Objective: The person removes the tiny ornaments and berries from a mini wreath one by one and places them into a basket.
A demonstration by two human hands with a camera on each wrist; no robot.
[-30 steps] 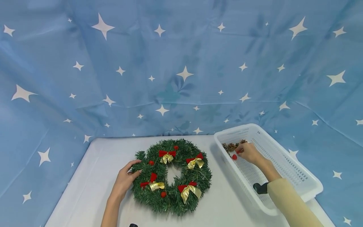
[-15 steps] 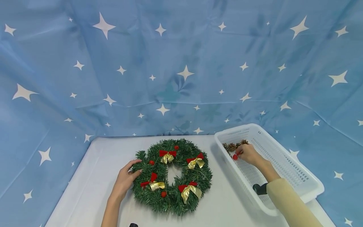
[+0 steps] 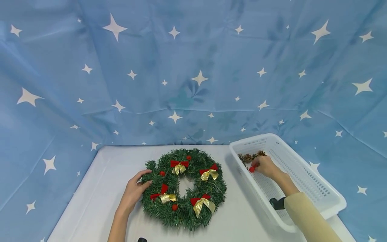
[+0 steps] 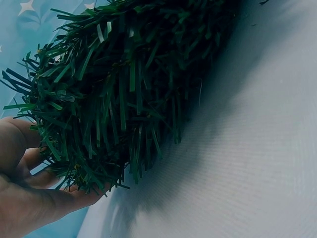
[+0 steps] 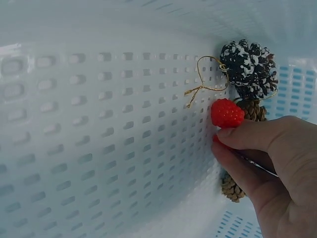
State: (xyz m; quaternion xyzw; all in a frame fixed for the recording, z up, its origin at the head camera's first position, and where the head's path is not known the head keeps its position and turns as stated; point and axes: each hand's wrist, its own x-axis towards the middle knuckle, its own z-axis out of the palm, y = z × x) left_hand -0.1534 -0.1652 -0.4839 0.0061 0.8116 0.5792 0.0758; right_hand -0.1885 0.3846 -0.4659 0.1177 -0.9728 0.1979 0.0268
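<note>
My left hand (image 3: pixel 136 188) grips the left rim of a green tinsel wreath (image 3: pixel 217 193) lying on the white table. In the left wrist view, thumb and fingers curl round the wreath's edge. The wreath carries several red-and-gold bows (image 3: pixel 202 205) and red berries (image 3: pixel 174 207). Inside the white basket, my right hand (image 3: pixel 266 167) pinches a red artificial berry (image 5: pixel 217 141), mostly hidden by the fingertips. Another bumpy red berry (image 5: pixel 227 113) sits right against the thumb tip. Behind the fingers are brown pine cones (image 5: pixel 233 187) and a white-tipped pine cone (image 5: pixel 250 67) with a gold cord loop.
The perforated white basket (image 3: pixel 314 178) stands at the table's right side, its walls rising around my right hand. A starry blue cloth (image 3: pixel 193 50) hangs behind and beside the white table (image 3: pixel 115 161). A small black object (image 3: pixel 142 239) shows at the bottom edge.
My right hand's fingertips have shifted slightly nearer to the loose-looking red berry in the basket. The left hand and wreath stay as they were; the head view has moved a little.
</note>
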